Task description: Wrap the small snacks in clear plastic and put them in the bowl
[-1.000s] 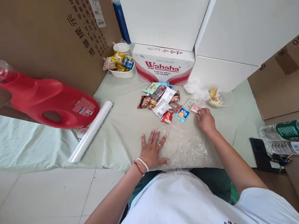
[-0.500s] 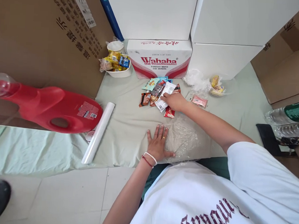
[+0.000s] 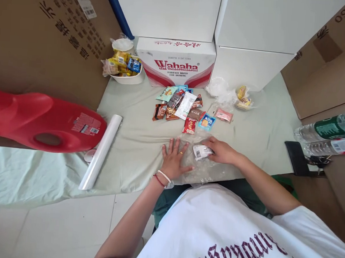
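My left hand (image 3: 174, 159) lies flat with fingers spread on the pale green cloth (image 3: 136, 142), pinning the left edge of a clear plastic sheet (image 3: 208, 168). My right hand (image 3: 222, 151) rests on that sheet with its fingers closed round a small white snack packet (image 3: 202, 151). Just beyond both hands lies a pile of small snack packets (image 3: 185, 108), with a blue packet (image 3: 207, 121) and a pink packet (image 3: 224, 115) at its right side.
A roll of clear film (image 3: 101, 152) and a red detergent jug (image 3: 44, 121) lie at the left. A white bowl of snacks (image 3: 126, 69), a Wahaha carton (image 3: 176, 63), white boxes and cardboard stand behind. Water bottles (image 3: 327, 134) lie at the right.
My right hand went from the pink packet to the pile, picked up a white packet and brought it back onto the plastic sheet. My left hand stayed flat on the sheet's edge.
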